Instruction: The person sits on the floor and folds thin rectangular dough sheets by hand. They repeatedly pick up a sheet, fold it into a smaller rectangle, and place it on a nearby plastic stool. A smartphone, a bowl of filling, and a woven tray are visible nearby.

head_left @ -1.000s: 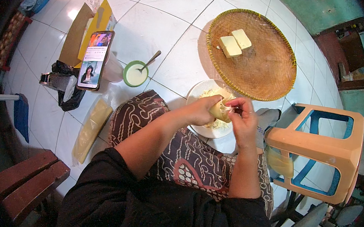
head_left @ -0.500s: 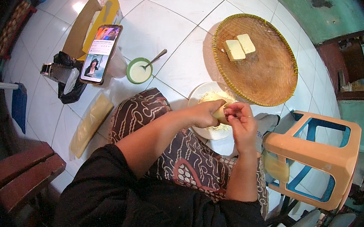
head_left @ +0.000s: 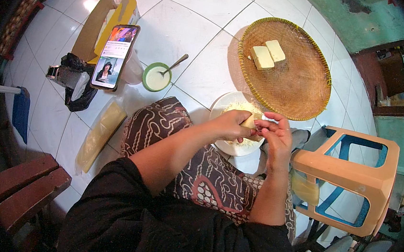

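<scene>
Over a white plate (head_left: 217, 109) of pale yellow shreds (head_left: 235, 105), my left hand (head_left: 233, 124) grips a pale yellow, curved or folded piece (head_left: 249, 122). Its underside is hidden by my fingers. My right hand (head_left: 278, 137) meets it from the right, thumb and fingers pinched together at its edge; what sits between those fingertips is too small to make out. Beyond the plate, two pale yellow blocks (head_left: 268, 56) lie side by side on a round woven tray (head_left: 297, 81). A green bowl (head_left: 157, 77) of white liquid has a spoon (head_left: 176, 64) leaning in it.
A phone (head_left: 114, 58) is propped upright at the left, before an open yellow carton (head_left: 117, 20). Near it lie a black plastic bag (head_left: 84, 99) and a clear bag of something pale yellow (head_left: 101, 136). An orange stool (head_left: 346, 179) stands close on my right.
The fingers of my right hand have spread a little and shifted at the piece's edge. My left hand keeps its hold. The whole view has shifted slightly.
</scene>
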The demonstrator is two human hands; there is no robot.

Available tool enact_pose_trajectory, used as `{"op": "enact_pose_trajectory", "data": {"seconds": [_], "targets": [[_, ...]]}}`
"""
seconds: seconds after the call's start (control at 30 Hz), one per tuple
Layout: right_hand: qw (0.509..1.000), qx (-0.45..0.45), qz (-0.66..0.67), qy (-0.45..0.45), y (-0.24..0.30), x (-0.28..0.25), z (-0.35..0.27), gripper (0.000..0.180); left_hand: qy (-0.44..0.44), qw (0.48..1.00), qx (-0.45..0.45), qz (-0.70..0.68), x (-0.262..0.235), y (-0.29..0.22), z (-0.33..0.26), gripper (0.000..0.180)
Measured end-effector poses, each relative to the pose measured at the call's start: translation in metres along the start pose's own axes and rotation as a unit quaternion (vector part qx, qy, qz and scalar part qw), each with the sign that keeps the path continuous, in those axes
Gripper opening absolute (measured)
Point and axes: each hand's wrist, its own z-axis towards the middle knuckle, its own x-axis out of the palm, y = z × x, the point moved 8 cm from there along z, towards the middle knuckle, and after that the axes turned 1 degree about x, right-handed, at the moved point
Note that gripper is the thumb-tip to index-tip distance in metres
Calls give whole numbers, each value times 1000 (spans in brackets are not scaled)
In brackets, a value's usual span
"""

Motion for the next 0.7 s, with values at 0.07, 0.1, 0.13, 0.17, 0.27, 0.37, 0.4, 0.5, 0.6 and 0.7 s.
{"op": "enact_pose_trajectory", "data": {"seconds": [0.07,0.1,0.13,0.17,0.27,0.37,0.4,0.5,0.6,0.7], "targets": [[996,-65,-40,-41,11,-12,-1,36,-18,1000,-3,20,-3,4,2,22],[997,-61,-33,-45,12,-16,-1,37,-28,999,-4,30,-5,6,4,22],[998,-48,-31,-32,11,-13,-1,37,-30,999,2,24,-6,8,5,24],[999,-34,-30,-19,11,-10,-1,38,-32,999,9,19,-7,9,6,25],[1000,1,-5,7,0,1,-3,39,-13,999,29,-1,-5,10,8,29],[1000,11,1,8,-12,-4,2,39,27,999,41,4,-1,1,2,31],[1000,10,-1,4,-12,-8,4,39,42,998,42,10,1,-3,-1,32],[999,-11,-17,-32,7,-9,1,39,49,998,37,-11,1,-7,-4,31],[995,-69,-42,-57,15,-14,-1,39,59,997,8,50,4,-16,-9,31],[994,-86,-58,-34,15,0,-7,38,61,996,41,52,7,5,-1,31]]}}
